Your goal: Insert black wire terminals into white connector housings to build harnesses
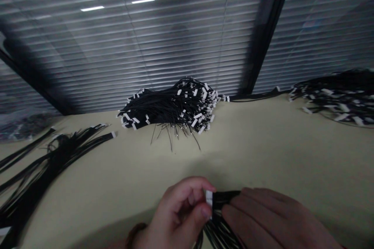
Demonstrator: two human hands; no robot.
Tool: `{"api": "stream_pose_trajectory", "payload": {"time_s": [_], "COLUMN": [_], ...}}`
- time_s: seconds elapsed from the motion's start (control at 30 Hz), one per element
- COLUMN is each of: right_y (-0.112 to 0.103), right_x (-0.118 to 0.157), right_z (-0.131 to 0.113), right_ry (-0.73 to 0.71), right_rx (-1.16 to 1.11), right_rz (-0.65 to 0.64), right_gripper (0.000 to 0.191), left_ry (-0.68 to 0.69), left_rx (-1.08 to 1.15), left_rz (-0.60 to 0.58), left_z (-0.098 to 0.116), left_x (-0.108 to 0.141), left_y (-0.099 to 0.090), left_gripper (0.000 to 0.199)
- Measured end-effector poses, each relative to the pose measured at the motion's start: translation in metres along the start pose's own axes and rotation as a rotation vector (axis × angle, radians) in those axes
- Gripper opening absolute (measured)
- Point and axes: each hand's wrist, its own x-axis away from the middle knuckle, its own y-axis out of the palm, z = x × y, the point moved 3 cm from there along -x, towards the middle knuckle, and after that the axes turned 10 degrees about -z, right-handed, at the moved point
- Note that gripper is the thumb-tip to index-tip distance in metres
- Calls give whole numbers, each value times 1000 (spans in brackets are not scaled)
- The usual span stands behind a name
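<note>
Near the front edge of the picture, my left hand (pixel 184 214) pinches a white connector (pixel 209 199) between thumb and fingers. Black wires (pixel 223 198) run out of the connector to the right. Over these wires lies my right hand (pixel 269 218), its fingers bent and close together; the fingertips are partly hidden, and the wires pass beneath them. More black wires (pixel 220 233) fan down between the two hands toward the bottom edge. A dark band circles my left wrist.
A large pile of black wires (pixel 166 105) with white connectors lies at the back, against the blinds (pixel 175 42). Loose black cables (pixel 55 159) stretch along the left. Another heap of wires (pixel 344 97) sits at the far right. Everything rests on a pale table (pixel 263 144).
</note>
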Motion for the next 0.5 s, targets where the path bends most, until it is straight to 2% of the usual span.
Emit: {"api": "stream_pose_trajectory", "payload": {"time_s": [0.13,0.27,0.33,0.43,0.5], "right_y": [4,2,-5,-21,-22], "right_x": [3,3,0,0,6], "right_z": [2,3,4,5,6], "right_ry": [25,56,44,6,-74], "right_rx": [-95,-148,-84,143,168], "right_rz": [-132,-152,-115,35,9], "right_gripper": [39,37,35,24,23], "left_ry": [-7,-4,-24,-72,-92], "left_rx": [-62,-47,13,115,201], "left_rz": [39,55,80,168,249], "left_z": [1,2,0,-5,-9], "left_x": [-4,-7,-9,-13,-15], "left_y": [0,-1,-5,-17,-25], "left_gripper": [16,22,24,25,24]}}
